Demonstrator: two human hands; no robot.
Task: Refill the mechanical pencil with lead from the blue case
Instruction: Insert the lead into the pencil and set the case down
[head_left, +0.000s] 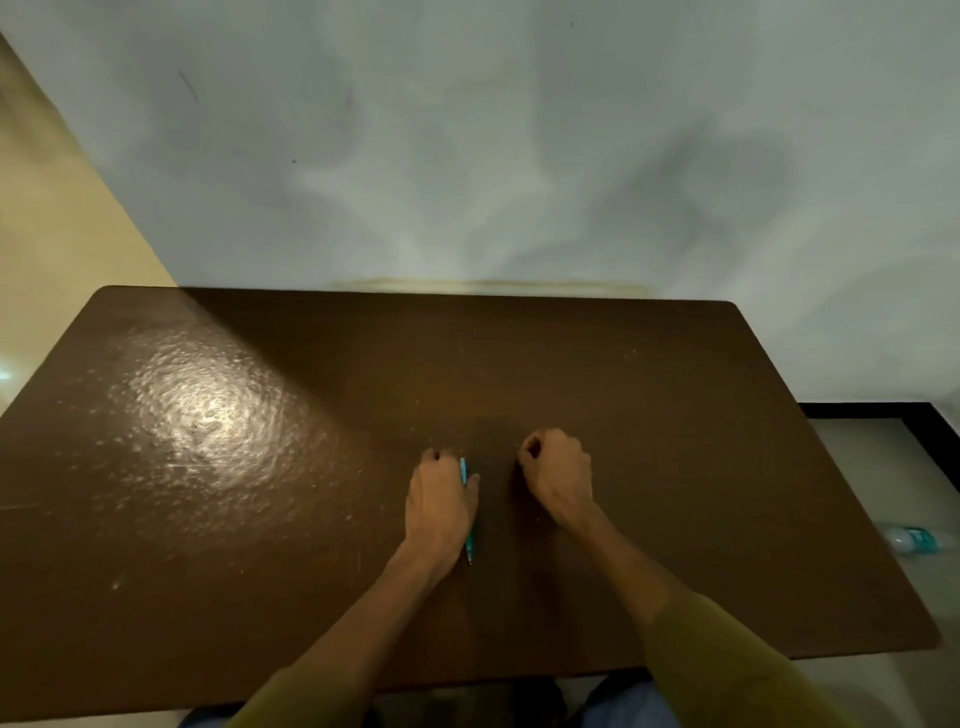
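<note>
A thin turquoise mechanical pencil (469, 545) lies along the right edge of my left hand (441, 506), its tip pointing toward me. My left hand rests palm down on the brown table (208, 467) with fingers curled around the pencil's upper part. My right hand (558, 475) sits a little to the right, fingers curled into a loose fist on the table; I cannot tell whether anything is inside it. The blue lead case is not visible.
The table reaches a pale wall (519, 156) at the back. A clear plastic bottle (917, 539) lies on the floor past the table's right edge. A bright glare patch shows on the left of the tabletop.
</note>
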